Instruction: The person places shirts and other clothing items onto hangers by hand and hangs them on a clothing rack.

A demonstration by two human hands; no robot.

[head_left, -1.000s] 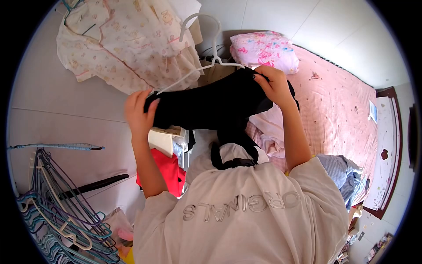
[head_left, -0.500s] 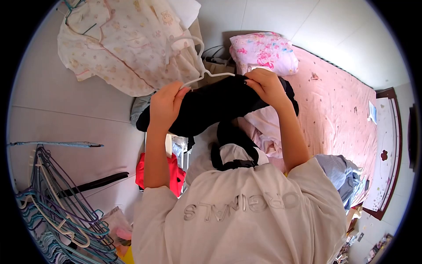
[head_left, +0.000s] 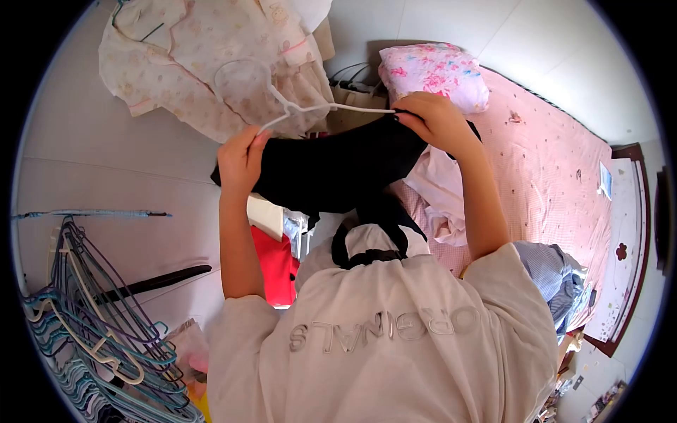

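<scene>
A black garment (head_left: 331, 166) hangs stretched between my two hands, below a white hanger (head_left: 303, 109). My left hand (head_left: 241, 158) is closed on the garment's left end and the hanger's left arm. At the other end, my right hand (head_left: 434, 123) pinches the garment where the hanger's right arm meets it. The hanger's hook tilts to the upper left, in front of a pale patterned garment (head_left: 190, 63). Part of the black cloth hangs lower in the middle, near my chest.
Many hangers (head_left: 99, 317) hang at the lower left, near a black bar (head_left: 162, 280). A pink bed (head_left: 543, 162) with a floral pillow (head_left: 434, 74) lies at right, beside blue clothes (head_left: 550, 275). Red cloth (head_left: 273, 264) is below my left hand.
My left hand has moved left, spreading the black garment wider after it bunched up. The hanger's hook has tipped further down to the left.
</scene>
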